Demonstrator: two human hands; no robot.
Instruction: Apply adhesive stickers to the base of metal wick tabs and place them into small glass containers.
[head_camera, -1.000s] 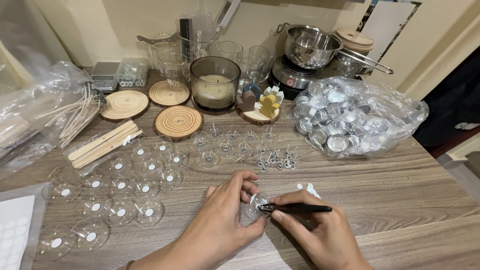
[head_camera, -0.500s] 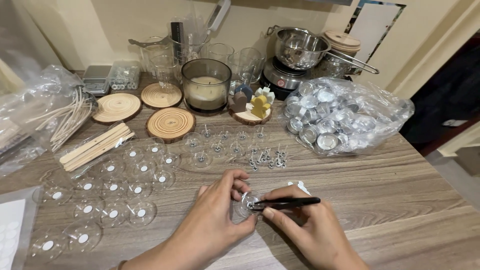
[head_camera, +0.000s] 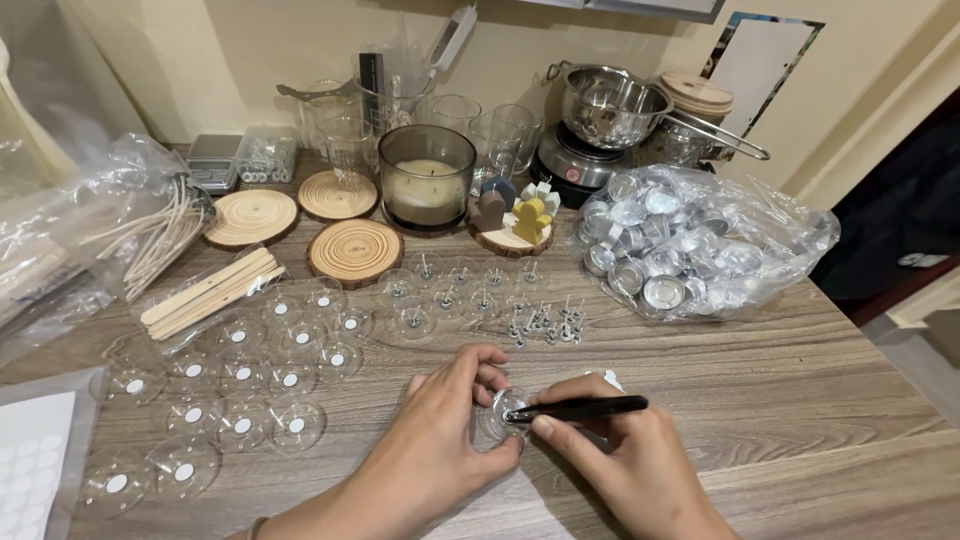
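The left hand (head_camera: 440, 440) fingers pinch a clear cup (head_camera: 503, 413) on the surface; the right hand (head_camera: 610, 450) fingers grip black tweezers (head_camera: 580, 408) tipped into it. Excess pressure could skid the light cup sideways, likely misplacing the wick.

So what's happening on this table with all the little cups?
A person is working at a wooden table. Their left hand steadies a small clear plastic cup, while the right hand holds black tweezers with the tips down inside that cup. To the left lie many more clear cups with white stickers; further back, a few cups with wicks stand ready, beside a bag of metal cups.
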